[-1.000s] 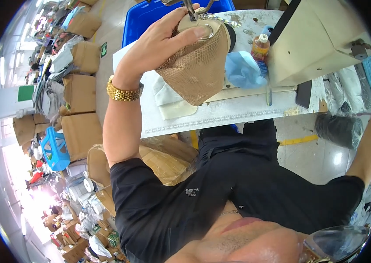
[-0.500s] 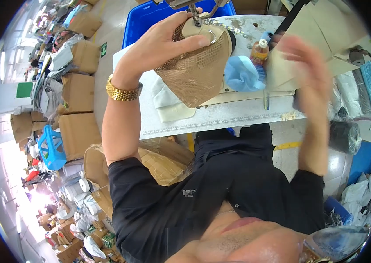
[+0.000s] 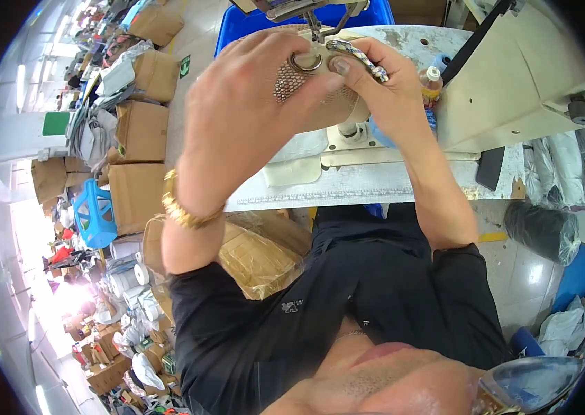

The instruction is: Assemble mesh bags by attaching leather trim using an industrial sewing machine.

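Note:
A tan mesh bag [image 3: 337, 114] with a metal ring [image 3: 307, 63] lies under the sewing machine's presser foot [image 3: 317, 33]. My left hand [image 3: 244, 104], partly blurred, grips the mesh from the left, with its thumb below the ring and its fingertips above. From the right, my right hand [image 3: 396, 93] pinches the bag's tan edge close to the foot. A patterned cord [image 3: 361, 58] runs between its thumb and forefinger. Both hands hide much of the bag.
The machine's cream body [image 3: 514, 76] stands to the right, with a bottle [image 3: 432, 83] beside it. Behind the white table [image 3: 348, 185] is a blue bin [image 3: 237, 29]. A dark flat piece [image 3: 490, 168] lies at the table's right. Cardboard boxes [image 3: 136, 197] line the left.
My right hand has come in from the right and taken hold of the cord and bag edge. The left hand has shifted over the ring, and the bag has turned under the foot.

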{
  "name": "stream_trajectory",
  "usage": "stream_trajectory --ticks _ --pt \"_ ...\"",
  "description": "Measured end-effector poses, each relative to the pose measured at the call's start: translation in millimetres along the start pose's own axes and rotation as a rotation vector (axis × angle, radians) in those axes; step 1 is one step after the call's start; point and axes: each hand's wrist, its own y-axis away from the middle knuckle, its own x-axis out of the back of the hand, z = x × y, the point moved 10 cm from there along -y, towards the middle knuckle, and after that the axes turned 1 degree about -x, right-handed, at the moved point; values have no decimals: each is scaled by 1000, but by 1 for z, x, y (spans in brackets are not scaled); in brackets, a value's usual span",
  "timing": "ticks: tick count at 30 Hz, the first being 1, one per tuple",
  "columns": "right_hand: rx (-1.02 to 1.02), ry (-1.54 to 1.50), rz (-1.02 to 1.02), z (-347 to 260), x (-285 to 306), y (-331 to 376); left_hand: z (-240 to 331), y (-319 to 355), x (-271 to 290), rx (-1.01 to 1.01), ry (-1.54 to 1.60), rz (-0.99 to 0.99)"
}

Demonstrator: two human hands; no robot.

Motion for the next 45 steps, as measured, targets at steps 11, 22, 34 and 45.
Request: stream_trajectory --ticks 11,22,34,45 --pt "74 167 158 -13 16 -11 -42 8 -27 100 576 317" --pt "37 284 111 -8 18 -17 -43 10 -28 70 560 363" --pt "41 309 129 -15 17 -20 -48 8 -30 52 575 375" --pt "68 317 126 -10 17 -24 -58 0 -35 82 693 288"
